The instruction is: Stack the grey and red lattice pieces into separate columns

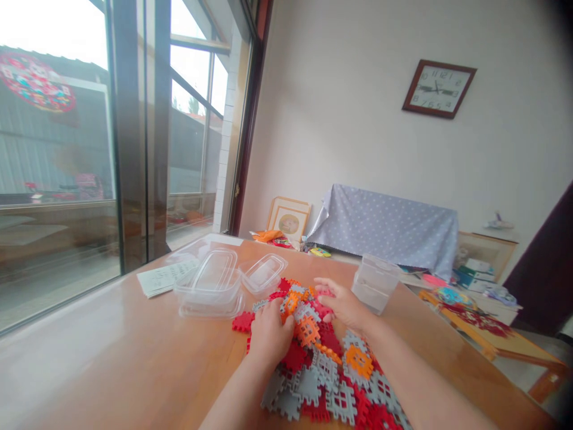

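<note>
A heap of plastic interlocking tiles with toothed edges, in red, grey and orange, covers the middle of the table [179,364]. My left hand [271,334] rests at the heap's left side, its fingers curled down and the thumb near an orange tile [308,330]. What lies under those fingers is hidden. On the far right of the heap, my right hand [344,306] has its fingers and thumb around a red tile [323,307]. Grey tiles [341,401] with window-like openings lie nearest to me, and another orange tile [359,361] sits by my right forearm.
Clear plastic containers [208,301] and a clear lid [264,273] stand behind the heap to the left, beside papers [163,278]. A taller clear box [376,283] is at the back right. Beyond the table, a low wooden stand [505,340] holds assorted items.
</note>
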